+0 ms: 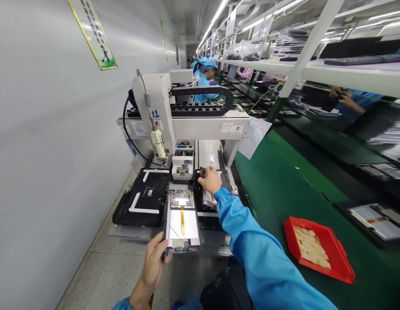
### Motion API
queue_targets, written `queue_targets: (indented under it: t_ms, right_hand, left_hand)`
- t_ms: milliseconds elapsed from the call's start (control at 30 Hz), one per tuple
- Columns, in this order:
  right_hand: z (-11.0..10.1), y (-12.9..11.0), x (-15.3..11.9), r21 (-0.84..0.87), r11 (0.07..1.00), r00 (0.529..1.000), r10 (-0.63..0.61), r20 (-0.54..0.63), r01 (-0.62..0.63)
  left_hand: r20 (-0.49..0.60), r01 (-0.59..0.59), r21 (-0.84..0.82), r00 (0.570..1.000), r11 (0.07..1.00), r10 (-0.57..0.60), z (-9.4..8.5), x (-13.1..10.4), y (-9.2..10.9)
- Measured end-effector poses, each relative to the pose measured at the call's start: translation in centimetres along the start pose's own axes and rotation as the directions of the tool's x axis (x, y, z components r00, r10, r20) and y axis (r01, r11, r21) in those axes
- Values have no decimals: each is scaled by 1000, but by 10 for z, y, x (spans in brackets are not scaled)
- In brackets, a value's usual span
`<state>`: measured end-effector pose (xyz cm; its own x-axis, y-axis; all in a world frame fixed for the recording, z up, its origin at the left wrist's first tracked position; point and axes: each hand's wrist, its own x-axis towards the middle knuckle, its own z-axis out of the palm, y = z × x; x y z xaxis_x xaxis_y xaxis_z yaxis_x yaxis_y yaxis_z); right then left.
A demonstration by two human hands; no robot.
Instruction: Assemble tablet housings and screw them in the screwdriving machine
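Note:
My left hand [154, 261] grips the lower left corner of a flat device assembly [183, 221], which shows a white panel, an orange strip and a board at its far end. It is held in front of a white bench machine [203, 128]. Over the machine's right-hand fixture, my right hand [211, 180] has its fingers closed round a small dark part that I cannot make out. Beneath that hand lies another device piece [209, 200], partly covered. A black fixture [150, 196] with white L-shaped strips is on the left.
A red tray [340, 258] of small beige pieces sits on the green bench [267, 181] at right. Further right are more device panels [377, 221]. A grey wall [58, 129] runs along the left. People in blue work beyond the machine.

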<state>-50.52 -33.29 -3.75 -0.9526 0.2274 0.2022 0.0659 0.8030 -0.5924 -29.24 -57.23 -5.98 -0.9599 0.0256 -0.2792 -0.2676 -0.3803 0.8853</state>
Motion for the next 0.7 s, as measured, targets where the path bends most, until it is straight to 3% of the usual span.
queue_targets:
  t_ms: [100, 233, 400, 533, 700]
  right_hand:
    - [-31, 23, 12, 152, 988, 999, 28, -23, -24]
    - [-69, 70, 13, 387, 914, 989, 143, -21, -124]
    - [-83, 113, -13, 636, 749, 964, 266, -30, -187]
    - [-97, 128, -31, 757, 636, 950, 306, -67, -151]
    - [-169, 144, -52, 830, 556, 913, 361, -188, -49]
  left_hand:
    - [33, -29, 8, 999, 1000, 29, 10, 24, -2]
    - [163, -74, 135, 985, 988, 51, 37, 73, -9]
    - [262, -87, 288, 965, 954, 9, 79, 129, -18]
    - [304, -123, 472, 952, 873, -30, 92, 148, -18]
    - [319, -239, 728, 948, 643, -9, 91, 150, -15]
